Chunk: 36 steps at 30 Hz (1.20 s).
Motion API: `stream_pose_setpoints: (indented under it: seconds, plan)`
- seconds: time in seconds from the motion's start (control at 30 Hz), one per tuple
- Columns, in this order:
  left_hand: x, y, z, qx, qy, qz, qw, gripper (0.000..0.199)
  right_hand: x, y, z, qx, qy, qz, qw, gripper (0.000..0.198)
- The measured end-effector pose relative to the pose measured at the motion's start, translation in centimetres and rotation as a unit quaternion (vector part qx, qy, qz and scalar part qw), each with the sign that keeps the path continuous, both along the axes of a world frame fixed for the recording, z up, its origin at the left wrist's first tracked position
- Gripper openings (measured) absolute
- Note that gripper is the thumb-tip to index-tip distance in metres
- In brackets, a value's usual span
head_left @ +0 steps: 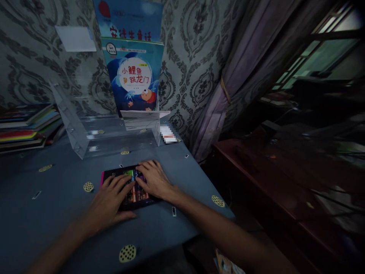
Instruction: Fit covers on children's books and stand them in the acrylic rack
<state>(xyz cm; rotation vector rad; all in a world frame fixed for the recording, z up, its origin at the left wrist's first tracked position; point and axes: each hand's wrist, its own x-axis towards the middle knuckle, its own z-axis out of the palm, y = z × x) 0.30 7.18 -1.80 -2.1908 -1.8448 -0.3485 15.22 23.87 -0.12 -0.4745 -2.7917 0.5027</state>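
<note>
A book [131,201] lies flat on the tablecloth, its dark cover printed with bright colourful pictures and a pink strip along the left edge. Across its left and lower part rests my left hand [110,196], fingers spread and thumb stretched out toward the near edge. My right hand [154,180] lies over the right part of the cover with its fingers extended. Both hands are open and hide much of the cover. Behind the book stands a clear acrylic rack [72,127], with a blue picture book [135,76] upright in it.
Another blue book [128,19] stands behind the picture book. Stacked books [25,123] sit at the left. A small card [168,134] lies right of the rack. Beyond the grey-blue tablecloth [62,190] edge are a tied curtain [211,114] and a dark red piece of furniture [251,179].
</note>
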Motion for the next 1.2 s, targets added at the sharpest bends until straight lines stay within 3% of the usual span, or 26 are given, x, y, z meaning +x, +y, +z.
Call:
stream_pose_setpoints:
  seconds: [0.2,0.4,0.63,1.0,1.1,1.2]
  plan:
    - [0.5,-0.4,-0.2,0.004,0.036,-0.017,0.999,0.068,0.0,0.3,0.4,-0.001,-0.014,-0.008,1.0,0.029]
    - [1.5,-1.1,-0.6,0.055,0.122,-0.06,0.989,0.043,-0.1,1.0,0.7,-0.017,0.004,0.001,1.0,0.029]
    - [2.1,-1.0,0.4,0.093,0.17,-0.087,0.977,0.032,-0.2,1.6,0.0,-0.027,0.024,0.008,0.999,0.026]
    - [2.2,-0.6,1.8,0.134,0.177,-0.077,0.972,0.026,0.5,5.0,-1.1,-0.17,0.105,0.118,0.973,0.037]
    - [2.0,-0.8,2.2,0.128,0.127,-0.068,0.981,0.022,0.7,5.4,-0.8,-0.254,0.107,0.086,0.957,0.054]
    - [1.5,-1.0,3.3,0.105,0.065,-0.047,0.991,0.018,0.7,5.5,-0.5,-0.359,0.141,0.035,0.922,0.072]
